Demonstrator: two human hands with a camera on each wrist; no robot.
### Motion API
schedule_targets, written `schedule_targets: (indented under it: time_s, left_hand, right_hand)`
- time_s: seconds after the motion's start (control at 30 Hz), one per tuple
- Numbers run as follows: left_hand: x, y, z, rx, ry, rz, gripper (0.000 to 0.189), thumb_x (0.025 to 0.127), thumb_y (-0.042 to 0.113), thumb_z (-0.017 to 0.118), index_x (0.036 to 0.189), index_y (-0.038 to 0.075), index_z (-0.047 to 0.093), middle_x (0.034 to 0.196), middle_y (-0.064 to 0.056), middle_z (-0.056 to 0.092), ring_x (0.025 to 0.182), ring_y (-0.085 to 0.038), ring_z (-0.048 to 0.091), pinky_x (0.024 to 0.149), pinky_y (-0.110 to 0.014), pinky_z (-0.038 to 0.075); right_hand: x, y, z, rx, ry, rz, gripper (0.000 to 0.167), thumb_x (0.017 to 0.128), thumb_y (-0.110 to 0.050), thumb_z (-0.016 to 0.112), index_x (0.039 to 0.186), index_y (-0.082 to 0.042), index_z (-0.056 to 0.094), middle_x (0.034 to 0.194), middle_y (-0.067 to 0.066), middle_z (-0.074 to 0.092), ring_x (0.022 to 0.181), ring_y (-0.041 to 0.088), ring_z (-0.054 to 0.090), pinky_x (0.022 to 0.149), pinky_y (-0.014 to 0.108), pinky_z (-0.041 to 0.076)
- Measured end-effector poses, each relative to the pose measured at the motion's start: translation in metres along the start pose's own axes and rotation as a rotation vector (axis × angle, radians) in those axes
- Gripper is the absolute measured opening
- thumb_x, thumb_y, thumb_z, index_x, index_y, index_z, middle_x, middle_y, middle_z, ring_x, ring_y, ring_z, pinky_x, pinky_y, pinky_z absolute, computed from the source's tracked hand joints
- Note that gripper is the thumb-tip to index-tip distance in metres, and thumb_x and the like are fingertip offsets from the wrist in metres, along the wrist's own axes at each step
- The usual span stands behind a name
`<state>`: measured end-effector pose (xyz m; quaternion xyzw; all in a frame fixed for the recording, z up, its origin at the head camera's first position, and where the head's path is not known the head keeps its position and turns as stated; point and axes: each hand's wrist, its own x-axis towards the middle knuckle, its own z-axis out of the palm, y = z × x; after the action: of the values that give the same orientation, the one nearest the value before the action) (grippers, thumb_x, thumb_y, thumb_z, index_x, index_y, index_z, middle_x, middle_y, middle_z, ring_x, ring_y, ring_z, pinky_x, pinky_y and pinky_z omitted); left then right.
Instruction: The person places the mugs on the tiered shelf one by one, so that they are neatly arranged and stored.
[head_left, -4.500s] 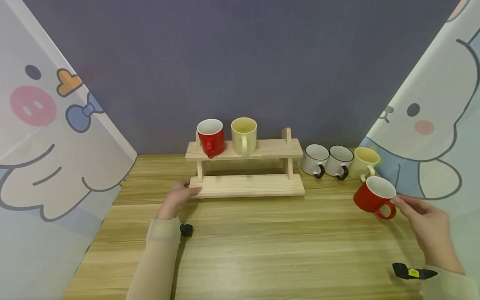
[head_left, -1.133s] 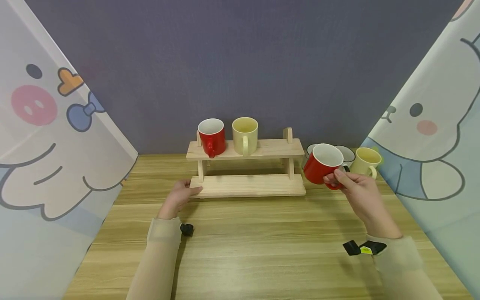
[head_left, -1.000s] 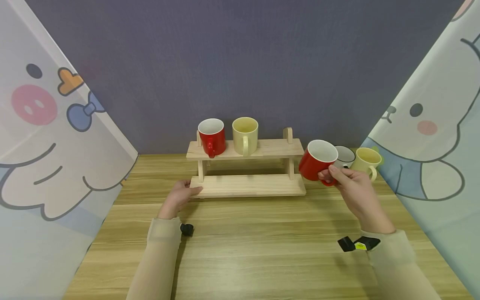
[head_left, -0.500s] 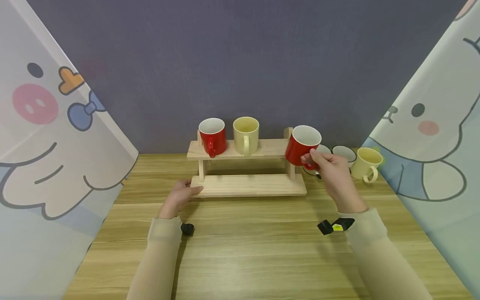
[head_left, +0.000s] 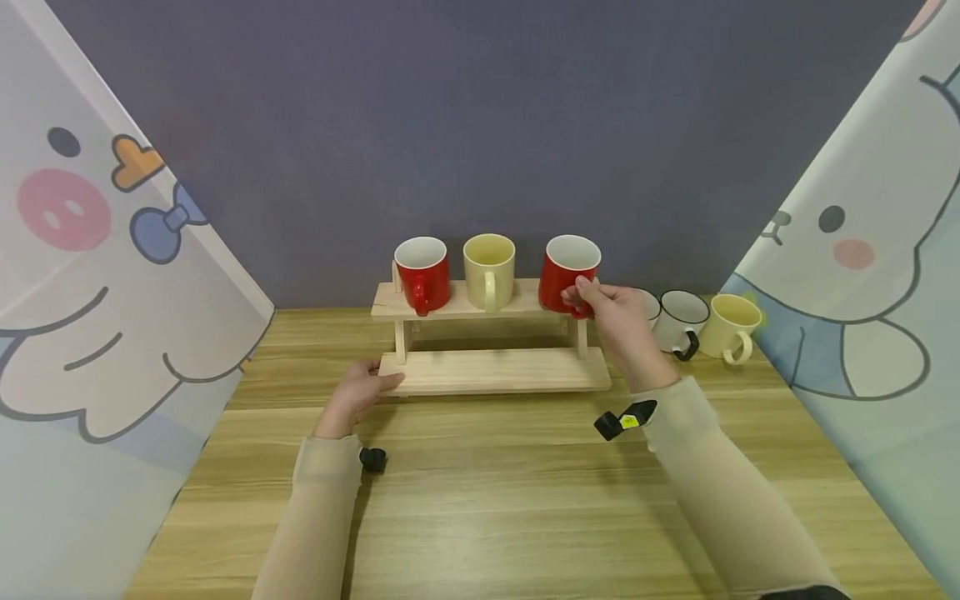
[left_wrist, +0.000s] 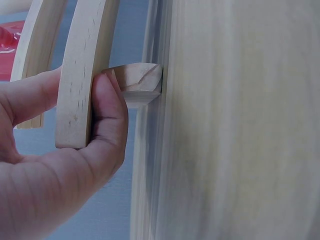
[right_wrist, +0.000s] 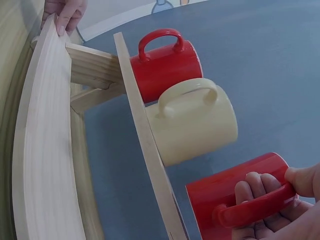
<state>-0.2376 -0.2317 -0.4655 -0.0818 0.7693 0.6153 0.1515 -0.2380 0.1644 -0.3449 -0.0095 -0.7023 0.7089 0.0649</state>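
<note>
1. Right hand point(head_left: 619, 327) grips the red mug point(head_left: 558, 273) by its handle point(right_wrist: 260, 205), just above the upper shelf's point(head_left: 527, 298) right end.
2. Left hand point(head_left: 354, 398) pinches the lower board point(head_left: 495, 372); brace firmly.
3. Lower the mug upright.

Long sleeves, plain cream-beige: left sleeve point(head_left: 307, 521) lower left of centre, right sleeve point(head_left: 738, 500) lower right, loose at the cuff. Small black rounded block point(head_left: 372, 460) sits at the left cuff. Right cuff has a black angular block point(head_left: 608, 426) on a black mount point(head_left: 643, 412), bright yellow label point(head_left: 628, 422) between, print too small to read. Black patch point(head_left: 806, 593) on right sleeve, bottom edge, cropped. Left hand point(head_left: 358, 398), right hand point(head_left: 618, 325): bare.
</note>
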Motion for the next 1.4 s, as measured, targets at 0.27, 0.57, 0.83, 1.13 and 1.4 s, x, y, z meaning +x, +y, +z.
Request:
schedule_targets:
  time_s: [0.27, 0.57, 0.83, 1.13, 1.4]
  left_hand:
    - [0.000, 0.001, 0.001, -0.007, 0.008, 0.000, 0.069, 0.100, 0.015, 0.067, 0.147, -0.018, 0.028, 0.135, -0.028, 0.048, 0.116, -0.033, 0.052, 0.101, -0.051, 0.043]
    - [-0.001, 0.002, 0.001, -0.011, 0.011, 0.006, 0.066, 0.100, 0.014, 0.067, 0.146, -0.018, 0.031, 0.130, -0.025, 0.049, 0.111, -0.031, 0.053, 0.100, -0.050, 0.044]
    - [-0.001, 0.002, 0.001, -0.012, 0.013, 0.002, 0.069, 0.100, 0.015, 0.068, 0.147, -0.018, 0.029, 0.132, -0.025, 0.049, 0.113, -0.032, 0.052, 0.100, -0.051, 0.044]
    - [-0.002, 0.002, 0.001, -0.019, -0.001, -0.005, 0.068, 0.100, 0.015, 0.067, 0.147, -0.018, 0.030, 0.132, -0.025, 0.050, 0.113, -0.032, 0.053, 0.101, -0.052, 0.043]
    - [-0.005, 0.004, 0.003, -0.030, 0.004, 0.001, 0.060, 0.100, 0.013, 0.067, 0.143, -0.017, 0.037, 0.125, -0.023, 0.053, 0.107, -0.030, 0.055, 0.100, -0.053, 0.043]
  right_hand:
    - [0.014, 0.003, 0.020, 0.000, 0.064, 0.013, 0.040, 0.103, -0.025, 0.065, 0.113, 0.013, 0.070, 0.097, 0.010, 0.073, 0.097, 0.021, 0.063, 0.089, 0.034, 0.049]
    - [0.021, 0.005, 0.031, 0.014, 0.091, 0.035, 0.037, 0.102, -0.022, 0.066, 0.116, 0.011, 0.071, 0.100, 0.013, 0.073, 0.096, 0.020, 0.066, 0.089, 0.038, 0.051]
    - [0.024, 0.008, 0.028, -0.013, 0.050, 0.022, 0.041, 0.100, -0.026, 0.070, 0.118, 0.010, 0.071, 0.106, 0.017, 0.073, 0.098, 0.020, 0.064, 0.092, 0.040, 0.051]
    - [0.025, 0.011, 0.025, -0.037, 0.030, 0.024, 0.043, 0.098, -0.029, 0.072, 0.117, 0.009, 0.071, 0.099, 0.011, 0.074, 0.098, 0.020, 0.063, 0.091, 0.038, 0.051]
    - [0.023, 0.012, 0.023, -0.145, 0.030, -0.009, 0.046, 0.097, -0.032, 0.073, 0.117, 0.009, 0.071, 0.110, 0.021, 0.070, 0.101, 0.024, 0.063, 0.089, 0.036, 0.054]
